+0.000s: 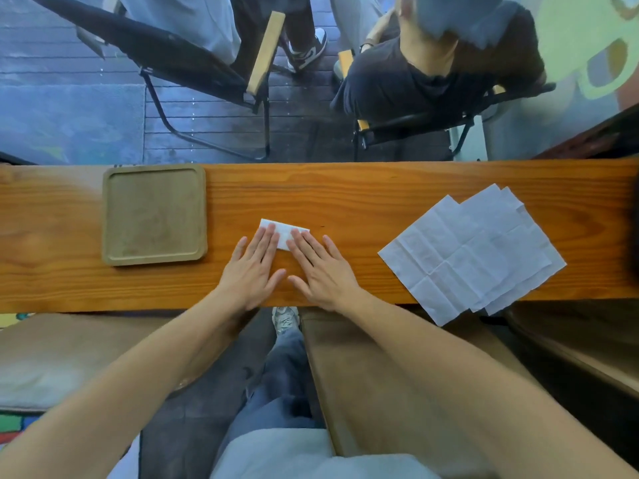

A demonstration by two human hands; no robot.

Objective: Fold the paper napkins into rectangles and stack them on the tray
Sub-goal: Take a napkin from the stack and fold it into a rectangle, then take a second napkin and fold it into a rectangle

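A small folded white napkin (284,230) lies on the wooden table (345,191) in front of me. My left hand (252,267) and my right hand (320,269) rest flat side by side, fingers spread, with their fingertips pressing on the near part of the folded napkin. A square wooden tray (114,216) sits to the left with nothing on it. A fanned pile of unfolded white napkins (473,254) lies to the right, hanging a little over the near table edge.
Beyond the far table edge stand two black folding chairs (193,74); a person in a dark shirt (415,77) sits in the right one. A bench (380,375) lies below the near edge beside my legs.
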